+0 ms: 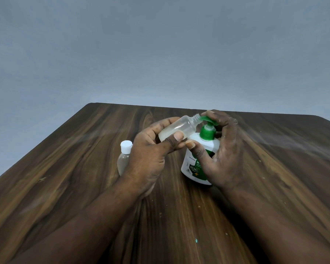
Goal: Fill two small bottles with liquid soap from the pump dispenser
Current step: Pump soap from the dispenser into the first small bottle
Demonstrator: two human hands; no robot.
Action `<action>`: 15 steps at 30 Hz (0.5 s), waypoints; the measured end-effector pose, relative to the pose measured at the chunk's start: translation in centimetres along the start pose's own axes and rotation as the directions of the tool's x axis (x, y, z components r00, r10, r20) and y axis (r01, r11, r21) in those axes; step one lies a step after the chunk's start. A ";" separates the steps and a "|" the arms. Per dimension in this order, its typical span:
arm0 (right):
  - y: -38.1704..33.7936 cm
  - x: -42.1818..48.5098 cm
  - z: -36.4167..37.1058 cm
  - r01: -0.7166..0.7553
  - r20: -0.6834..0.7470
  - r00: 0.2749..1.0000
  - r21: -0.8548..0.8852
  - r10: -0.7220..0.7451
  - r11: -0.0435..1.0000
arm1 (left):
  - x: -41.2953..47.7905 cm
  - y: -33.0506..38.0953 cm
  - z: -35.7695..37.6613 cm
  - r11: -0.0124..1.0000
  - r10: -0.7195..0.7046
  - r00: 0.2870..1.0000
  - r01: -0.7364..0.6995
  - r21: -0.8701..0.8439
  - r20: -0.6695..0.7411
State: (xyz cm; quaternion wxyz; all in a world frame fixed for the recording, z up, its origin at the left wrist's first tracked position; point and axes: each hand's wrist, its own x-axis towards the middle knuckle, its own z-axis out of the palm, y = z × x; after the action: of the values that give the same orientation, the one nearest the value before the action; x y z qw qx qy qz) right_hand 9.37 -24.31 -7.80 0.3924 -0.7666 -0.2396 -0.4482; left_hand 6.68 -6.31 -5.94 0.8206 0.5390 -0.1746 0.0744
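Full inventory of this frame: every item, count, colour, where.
open bottle: 1, translucent, whitish liquid in its base; tilted in the left hand, mouth at the dispenser nozzle
capped bottle: 1, clear, white cap; upright on the table, behind the left hand
dispenser: 1, white, green pump and label; upright on the table
table: 1, dark brown wood
specks: several, pale, one teal; scattered on the table
wall: 1, grey; behind the table
left hand: 1; grips the open bottle
right hand: 1; fingers curled over the pump, thumb against the dispenser
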 end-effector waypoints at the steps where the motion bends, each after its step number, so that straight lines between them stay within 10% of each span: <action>1: 0.0 -0.1 0.0 0.004 -0.006 1.000 -0.003 -0.004 1.000 | 0.0 0.0 0.0 1.000 -0.004 1.000 0.004 -0.010 0.003; 15: 0.2 0.2 -0.6 0.038 0.027 0.999 -0.021 -0.038 0.999 | 0.1 -0.4 -0.1 1.000 0.006 1.000 -0.006 0.014 0.008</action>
State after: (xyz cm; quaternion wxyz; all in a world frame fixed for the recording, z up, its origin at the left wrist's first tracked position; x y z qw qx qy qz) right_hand 9.32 -24.91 -7.51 0.3724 -0.7720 -0.2546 -0.4478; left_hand 6.94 -6.37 -6.24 0.8161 0.5444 -0.1787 0.0759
